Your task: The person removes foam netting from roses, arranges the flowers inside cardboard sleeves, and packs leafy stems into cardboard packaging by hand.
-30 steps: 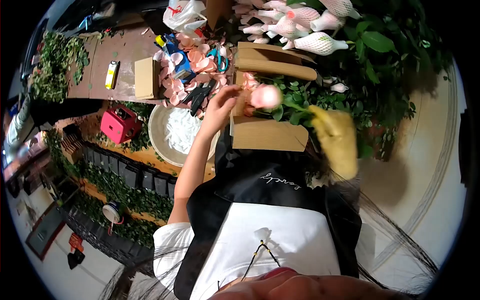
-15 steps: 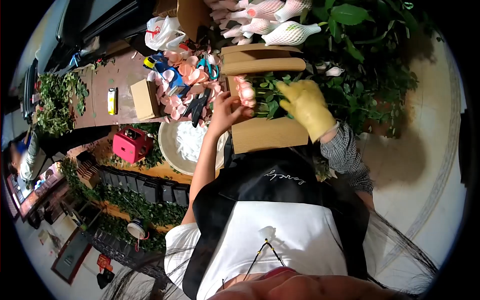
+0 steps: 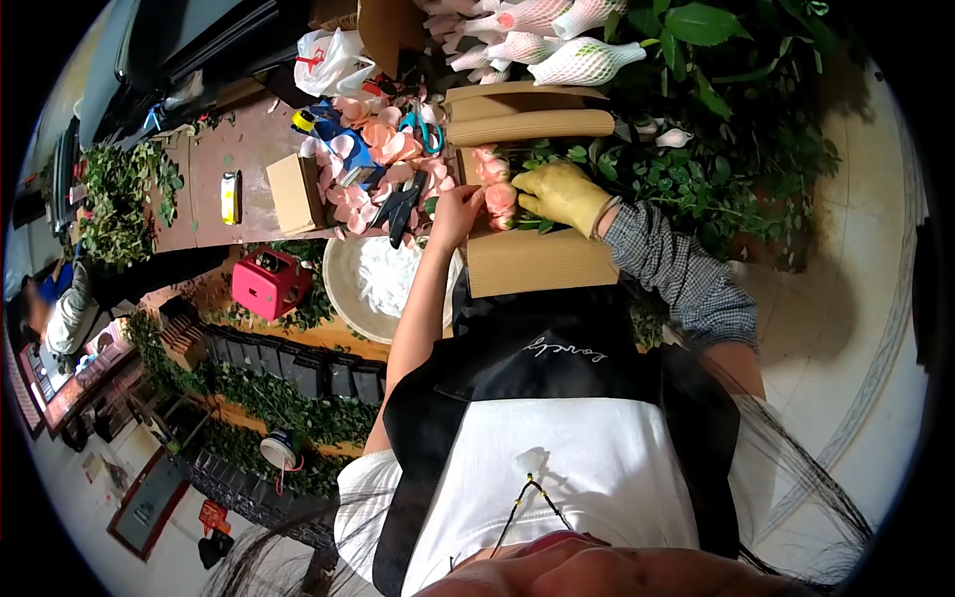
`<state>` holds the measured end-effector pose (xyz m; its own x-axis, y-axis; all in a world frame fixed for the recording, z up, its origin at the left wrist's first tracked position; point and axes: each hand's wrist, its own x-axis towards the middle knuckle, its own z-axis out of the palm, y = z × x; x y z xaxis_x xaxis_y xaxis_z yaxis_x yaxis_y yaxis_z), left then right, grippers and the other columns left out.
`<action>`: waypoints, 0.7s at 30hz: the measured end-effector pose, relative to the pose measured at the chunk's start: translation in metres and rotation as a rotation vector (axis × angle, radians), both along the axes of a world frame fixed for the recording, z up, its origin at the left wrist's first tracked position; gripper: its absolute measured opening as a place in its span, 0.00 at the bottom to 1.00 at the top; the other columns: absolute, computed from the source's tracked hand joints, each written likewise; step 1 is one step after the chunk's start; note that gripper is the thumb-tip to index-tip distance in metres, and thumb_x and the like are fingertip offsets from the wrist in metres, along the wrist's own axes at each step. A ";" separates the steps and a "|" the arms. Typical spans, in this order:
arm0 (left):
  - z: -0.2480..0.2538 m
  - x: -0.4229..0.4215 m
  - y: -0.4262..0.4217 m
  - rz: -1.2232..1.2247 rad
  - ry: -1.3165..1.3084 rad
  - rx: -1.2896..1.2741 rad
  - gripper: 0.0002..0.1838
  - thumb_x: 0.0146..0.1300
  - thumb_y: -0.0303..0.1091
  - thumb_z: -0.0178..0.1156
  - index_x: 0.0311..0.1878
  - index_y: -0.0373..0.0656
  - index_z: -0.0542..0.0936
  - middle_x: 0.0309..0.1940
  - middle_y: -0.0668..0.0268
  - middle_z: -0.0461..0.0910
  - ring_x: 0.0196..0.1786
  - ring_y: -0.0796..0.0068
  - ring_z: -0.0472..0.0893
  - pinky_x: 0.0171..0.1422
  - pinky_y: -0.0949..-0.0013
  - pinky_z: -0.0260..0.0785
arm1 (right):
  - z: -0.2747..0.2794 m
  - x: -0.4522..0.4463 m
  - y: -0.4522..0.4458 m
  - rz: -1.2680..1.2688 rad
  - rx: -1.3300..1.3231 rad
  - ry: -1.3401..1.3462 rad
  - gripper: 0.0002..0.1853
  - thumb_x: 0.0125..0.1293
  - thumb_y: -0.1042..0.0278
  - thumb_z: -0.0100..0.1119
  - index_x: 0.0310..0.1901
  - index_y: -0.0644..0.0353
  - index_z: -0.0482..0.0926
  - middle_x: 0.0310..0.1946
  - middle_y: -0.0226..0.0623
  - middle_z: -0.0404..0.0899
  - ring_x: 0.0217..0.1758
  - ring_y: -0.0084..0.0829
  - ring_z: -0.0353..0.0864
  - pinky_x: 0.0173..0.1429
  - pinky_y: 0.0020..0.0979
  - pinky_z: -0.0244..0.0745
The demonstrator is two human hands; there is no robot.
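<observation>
Pink-peach roses (image 3: 499,197) lie in a row on corrugated cardboard (image 3: 542,267), their leafy stems pointing right. My bare left hand (image 3: 458,214) is at the left side of the blooms, its fingers drawn together on the edge of a rose. From the right, my right hand (image 3: 565,195), in a yellow glove, reaches over the stems. Its fingers are curled just behind the same blooms, and the glove hides what lies under them. Black-handled scissors (image 3: 400,209) rest among loose petals (image 3: 353,204) beside my left hand.
Net-wrapped roses (image 3: 587,65) lie at the back, with dense foliage (image 3: 696,169) on the right. Left are teal scissors (image 3: 426,129), a cardboard box (image 3: 295,194) and a yellow-and-white item (image 3: 231,199). A tub of white pieces (image 3: 383,284) and a pink stool (image 3: 269,284) stand below.
My gloved right hand has moved left from the stems to just behind the blooms. The fingers of my left hand have drawn together on a rose. More blooms now face up.
</observation>
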<state>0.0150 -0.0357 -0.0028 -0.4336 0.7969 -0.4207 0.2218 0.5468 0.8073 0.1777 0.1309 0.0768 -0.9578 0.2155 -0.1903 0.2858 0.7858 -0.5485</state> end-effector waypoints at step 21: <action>0.000 0.008 -0.014 0.027 0.000 0.095 0.11 0.68 0.33 0.62 0.43 0.33 0.84 0.38 0.52 0.85 0.39 0.62 0.86 0.45 0.65 0.76 | -0.029 -0.026 -0.013 0.187 0.472 -0.541 0.10 0.60 0.59 0.65 0.40 0.54 0.84 0.34 0.35 0.89 0.40 0.36 0.89 0.41 0.40 0.79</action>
